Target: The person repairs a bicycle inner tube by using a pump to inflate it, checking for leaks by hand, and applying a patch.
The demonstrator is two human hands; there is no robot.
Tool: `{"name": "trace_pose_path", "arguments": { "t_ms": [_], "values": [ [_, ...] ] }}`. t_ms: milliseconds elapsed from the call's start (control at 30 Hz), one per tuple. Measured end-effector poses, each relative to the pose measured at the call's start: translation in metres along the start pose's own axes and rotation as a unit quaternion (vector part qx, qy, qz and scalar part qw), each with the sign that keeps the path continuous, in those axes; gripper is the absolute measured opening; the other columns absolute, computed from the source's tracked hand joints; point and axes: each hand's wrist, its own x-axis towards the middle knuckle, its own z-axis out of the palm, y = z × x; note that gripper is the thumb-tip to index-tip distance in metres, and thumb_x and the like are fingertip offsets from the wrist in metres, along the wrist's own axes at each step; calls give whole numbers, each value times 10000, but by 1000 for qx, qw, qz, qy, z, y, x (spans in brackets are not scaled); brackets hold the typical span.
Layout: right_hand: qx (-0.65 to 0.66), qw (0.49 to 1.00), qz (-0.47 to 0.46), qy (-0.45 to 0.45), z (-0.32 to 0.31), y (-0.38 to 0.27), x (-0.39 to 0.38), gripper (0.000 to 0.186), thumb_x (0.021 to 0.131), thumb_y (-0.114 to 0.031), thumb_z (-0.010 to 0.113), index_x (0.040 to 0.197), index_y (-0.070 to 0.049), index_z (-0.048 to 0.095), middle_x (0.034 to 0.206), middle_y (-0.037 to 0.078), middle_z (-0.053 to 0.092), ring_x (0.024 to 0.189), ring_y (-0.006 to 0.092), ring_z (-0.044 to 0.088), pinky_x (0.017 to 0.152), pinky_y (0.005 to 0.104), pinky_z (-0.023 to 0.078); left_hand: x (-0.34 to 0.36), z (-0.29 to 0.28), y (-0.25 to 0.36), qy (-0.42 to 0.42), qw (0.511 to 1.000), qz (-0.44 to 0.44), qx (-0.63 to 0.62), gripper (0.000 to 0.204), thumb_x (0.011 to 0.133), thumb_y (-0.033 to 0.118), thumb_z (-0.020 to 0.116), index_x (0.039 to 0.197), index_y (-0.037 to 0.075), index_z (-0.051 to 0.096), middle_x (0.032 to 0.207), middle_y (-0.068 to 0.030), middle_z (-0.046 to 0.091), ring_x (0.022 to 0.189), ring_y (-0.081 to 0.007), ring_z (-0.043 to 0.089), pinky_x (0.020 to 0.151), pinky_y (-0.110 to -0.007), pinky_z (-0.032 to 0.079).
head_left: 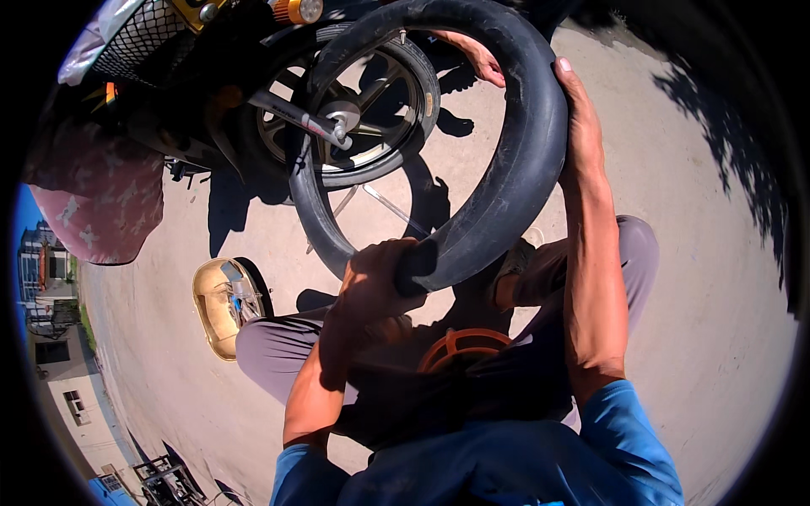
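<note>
A black, rounded inner tube with a small metal valve near its top is held up in front of me. My left hand wraps around its lower part, fingers closed. On the tube's right side my right hand grips the outer edge, with part of its fingers hidden behind the rubber. Seen partly through the ring, a motorcycle wheel with pale spokes is mounted beside a silver fork arm. Another person's hand hangs just behind the tube's upper right.
A yellowish open case with several tools lies on the ground at left. Beneath me is an orange-brown stool. The motorcycle's mesh basket and a pink patterned cover stand at upper left. Concrete ground spreads to the right.
</note>
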Motion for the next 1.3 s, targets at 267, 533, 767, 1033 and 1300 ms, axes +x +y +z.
{"name": "trace_pose_path", "arguments": {
  "t_ms": [267,533,767,1033,1300],
  "values": [
    [-494,580,-591,-265,37,-49,-84,848,772,-727,706,1351,-113,620,1323,155,626,1336,358,525,1183,590,276,22,-122,19,-131,979,-76,-136,712,527,150,876,1185,-12,656,992,-139,724,903,-258,712,846,-364,539],
    [-562,408,-661,-286,85,-100,-40,726,657,-437,847,1254,-89,623,1091,120,680,963,296,666,887,428,517,32,-136,12,58,986,37,-149,734,617,361,900,1224,37,646,1027,-172,737,979,-303,723,867,-397,547],
    [-617,479,-583,-223,76,-94,-20,901,619,-603,882,1248,-16,617,1080,191,702,984,371,702,898,463,558,13,-127,-45,306,945,98,65,820,596,430,933,1262,63,626,1140,-164,705,1012,-340,706,924,-436,540],
    [-558,589,-543,-217,54,-70,-2,926,677,-719,790,1194,24,594,996,190,695,908,388,702,797,439,552,-4,-150,-74,422,892,60,153,916,608,413,937,1357,56,547,1304,-170,622,1220,-369,596,1118,-508,408],
    [-545,662,-466,-218,18,-39,5,897,709,-674,802,1202,42,581,939,220,696,863,394,713,772,442,552,20,-145,-64,435,879,91,174,937,694,565,836,1398,42,505,1339,-160,561,1279,-345,523,1153,-530,336]
  ]
}}
